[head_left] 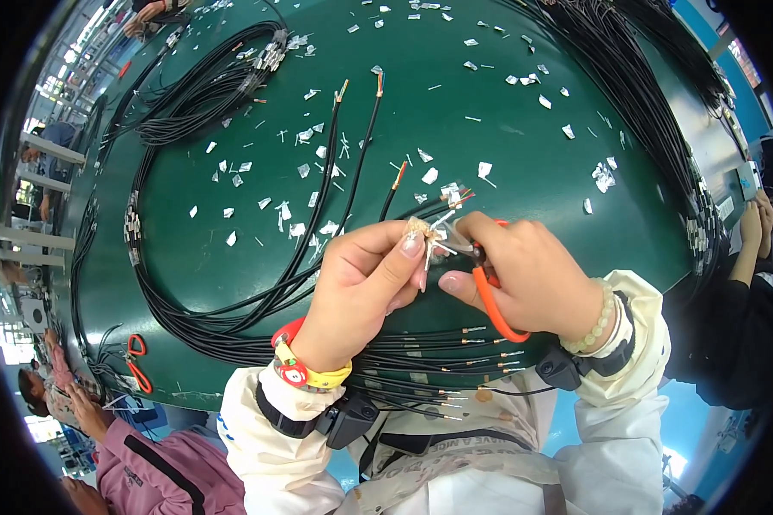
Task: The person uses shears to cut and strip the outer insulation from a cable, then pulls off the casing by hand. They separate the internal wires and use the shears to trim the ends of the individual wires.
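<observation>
My left hand (365, 270) is closed, pinching the stripped end of a black cable between thumb and fingers. White strands and foil (434, 240) stick out past the fingertips. My right hand (537, 270) is wrapped round orange-handled scissors (492, 300), whose blades meet the white strands beside my left fingertips. Just beyond my hands, cable ends with bared coloured wires (398, 176) lie on the green table (532, 154). Below my hands, several black cables with trimmed ends (472, 342) lie side by side. My fingers partly hide the held cable.
Foil scraps (429, 175) are strewn over the table. A coiled black cable bundle (197, 94) lies far left, and a thick bundle (627, 94) runs down the right. Another pair of scissors (139, 369) rests at the left edge. Co-workers sit at left (155, 463) and right (751, 318).
</observation>
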{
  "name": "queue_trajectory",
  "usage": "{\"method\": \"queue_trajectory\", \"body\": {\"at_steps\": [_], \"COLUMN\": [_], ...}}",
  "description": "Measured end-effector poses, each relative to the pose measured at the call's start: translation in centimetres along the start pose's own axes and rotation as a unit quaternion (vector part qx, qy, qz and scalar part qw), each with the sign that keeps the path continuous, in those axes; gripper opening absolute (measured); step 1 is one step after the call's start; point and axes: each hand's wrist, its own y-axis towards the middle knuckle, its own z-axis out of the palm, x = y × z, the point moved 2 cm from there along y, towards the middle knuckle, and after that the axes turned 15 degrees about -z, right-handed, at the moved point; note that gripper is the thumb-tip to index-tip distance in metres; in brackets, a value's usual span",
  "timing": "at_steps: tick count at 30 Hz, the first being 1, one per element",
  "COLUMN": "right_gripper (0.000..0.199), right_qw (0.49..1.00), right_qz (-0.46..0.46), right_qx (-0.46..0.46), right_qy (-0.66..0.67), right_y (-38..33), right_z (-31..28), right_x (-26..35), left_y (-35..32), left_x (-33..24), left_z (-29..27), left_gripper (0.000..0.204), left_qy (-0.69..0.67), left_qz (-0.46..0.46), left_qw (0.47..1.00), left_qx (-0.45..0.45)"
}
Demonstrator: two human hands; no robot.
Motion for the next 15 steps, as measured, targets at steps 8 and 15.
{"method": "queue_trajectory", "body": {"at_steps": [8,15], "right_gripper": [0.036,0.036], "right_qw": [1.000,1.000], "right_qz": [0.005,-0.004], "right_qx": [-0.007,0.008], "right_qy": [-0.019,0.009], "right_y": [0.00,-0.05], "right_z": [0.28,0.28], "right_x": [-0.34,-0.32], "left_y": [-0.02,0.09], "left_x": [-0.03,0.18], "left_z": [-0.17,-0.36], "left_gripper": [0.022,0.019], "left_qy": [0.015,0.014], "left_qz": [-0.013,-0.008], "left_qw": [1.000,1.000], "left_qx": [-0.006,0.015]}}
